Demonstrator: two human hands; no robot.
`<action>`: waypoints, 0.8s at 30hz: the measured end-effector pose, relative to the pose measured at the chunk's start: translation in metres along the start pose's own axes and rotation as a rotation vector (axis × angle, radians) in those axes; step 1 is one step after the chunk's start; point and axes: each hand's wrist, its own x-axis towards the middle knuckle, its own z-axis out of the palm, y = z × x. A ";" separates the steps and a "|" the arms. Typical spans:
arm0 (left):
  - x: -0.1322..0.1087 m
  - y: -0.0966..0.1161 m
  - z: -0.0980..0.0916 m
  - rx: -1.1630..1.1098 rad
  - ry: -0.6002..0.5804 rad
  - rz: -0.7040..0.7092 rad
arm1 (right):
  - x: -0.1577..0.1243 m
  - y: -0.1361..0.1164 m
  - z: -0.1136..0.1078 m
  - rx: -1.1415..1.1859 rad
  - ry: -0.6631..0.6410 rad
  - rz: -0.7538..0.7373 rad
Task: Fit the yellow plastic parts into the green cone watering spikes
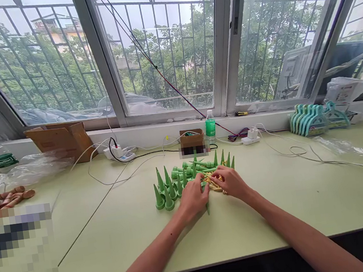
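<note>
My left hand (193, 194) is closed around a green plastic spike (207, 209), whose pointed end sticks out below my fingers. Close beside it, my right hand (230, 180) has its thumb and fingertips pinched together over small yellow pieces (215, 187); what is between them is too small to make out. To the left of my hands, several green cone-shaped spikes (168, 200) stand upright on round bases. Behind my hands, more green spikes (205, 165) lie on their sides, with a few standing among them.
A small brown box (191, 138) and a green-labelled bottle (210, 127) stand behind the pile. White cables and power strips (127, 154) run along the back. Blue-green hangers (306, 120) are at right; a cardboard box (60, 141), plastic film and wooden pieces (12, 196) at left.
</note>
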 end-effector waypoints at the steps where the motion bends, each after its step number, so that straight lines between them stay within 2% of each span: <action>1: 0.000 0.001 -0.001 -0.031 0.023 0.002 | 0.000 -0.001 0.000 0.039 0.013 -0.004; 5: 0.002 0.003 -0.003 -0.147 0.113 -0.001 | 0.000 -0.004 0.000 0.174 0.030 0.010; 8: 0.003 0.004 -0.004 -0.194 0.153 0.006 | -0.001 -0.006 0.000 0.238 -0.014 0.044; 13: 0.004 0.002 -0.002 -0.249 0.144 0.025 | -0.003 -0.009 -0.001 0.342 -0.087 0.086; 24: 0.005 -0.001 0.001 -0.356 0.127 0.054 | -0.003 -0.012 -0.002 0.382 -0.018 0.096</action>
